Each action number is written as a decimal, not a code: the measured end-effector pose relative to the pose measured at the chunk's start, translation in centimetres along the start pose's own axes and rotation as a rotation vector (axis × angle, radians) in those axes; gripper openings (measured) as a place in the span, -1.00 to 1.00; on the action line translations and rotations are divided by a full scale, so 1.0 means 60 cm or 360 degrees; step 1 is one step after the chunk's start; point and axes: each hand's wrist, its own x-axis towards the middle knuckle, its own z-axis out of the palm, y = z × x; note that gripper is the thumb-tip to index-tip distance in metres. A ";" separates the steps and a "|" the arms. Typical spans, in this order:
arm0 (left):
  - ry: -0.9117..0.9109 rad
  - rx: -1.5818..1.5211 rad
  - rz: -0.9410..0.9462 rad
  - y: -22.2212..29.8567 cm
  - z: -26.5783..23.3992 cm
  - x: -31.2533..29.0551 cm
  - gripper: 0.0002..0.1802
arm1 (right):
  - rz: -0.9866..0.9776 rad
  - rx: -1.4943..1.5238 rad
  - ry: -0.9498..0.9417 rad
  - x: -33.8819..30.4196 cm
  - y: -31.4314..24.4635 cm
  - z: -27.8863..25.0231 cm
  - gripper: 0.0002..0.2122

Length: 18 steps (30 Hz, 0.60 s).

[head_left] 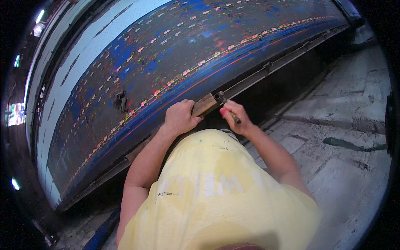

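Observation:
My left hand is closed round the near end of a wooden block, which lies along the table's front edge. In my right hand is a short hammer-like tool with a dark metal head; its handle end pokes out below my fist. The tool's head is beside the far end of the block, next to a small round metal tube end. Whether the head touches the block or the tube, I cannot tell.
A long dark tabletop stained blue and red, with rows of small flower prints, stretches ahead. Pale blue cloth runs along its far side. A metal rail follows its front edge. A dark lump sits on top. Worn concrete floor lies right.

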 end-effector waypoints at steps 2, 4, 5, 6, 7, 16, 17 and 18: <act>0.0005 0.0005 -0.0003 0.000 -0.004 -0.003 -0.44 | 0.0060 -0.0061 0.0172 0.001 -0.012 0.000 -0.87; 0.0068 -0.0037 0.0022 -0.002 -0.006 -0.008 -0.43 | -0.0055 -0.0123 0.0384 0.027 -0.053 -0.029 -0.86; 0.0121 -0.0076 0.0062 -0.006 -0.007 -0.011 -0.42 | -0.0131 -0.0239 0.0576 0.036 -0.065 -0.038 -0.87; 0.0169 -0.0112 0.0098 -0.008 -0.007 -0.015 -0.42 | -0.0365 -0.0323 0.0755 0.047 -0.081 -0.050 -0.87; 0.0173 -0.0128 0.0092 -0.013 -0.006 -0.021 -0.42 | -0.0467 -0.0389 0.0845 0.055 -0.117 -0.058 -0.87; 0.0235 -0.0163 0.0146 -0.018 -0.005 -0.033 -0.43 | -0.0062 -0.0374 0.0263 0.017 -0.060 0.027 -0.79; 0.0244 -0.0157 0.0147 -0.020 -0.001 -0.038 -0.43 | -0.0091 -0.0307 0.0343 0.027 -0.088 0.015 -0.79; 0.0280 -0.0147 0.0156 -0.022 -0.002 -0.032 -0.43 | -0.0295 -0.0307 0.0454 0.043 -0.112 -0.001 -0.80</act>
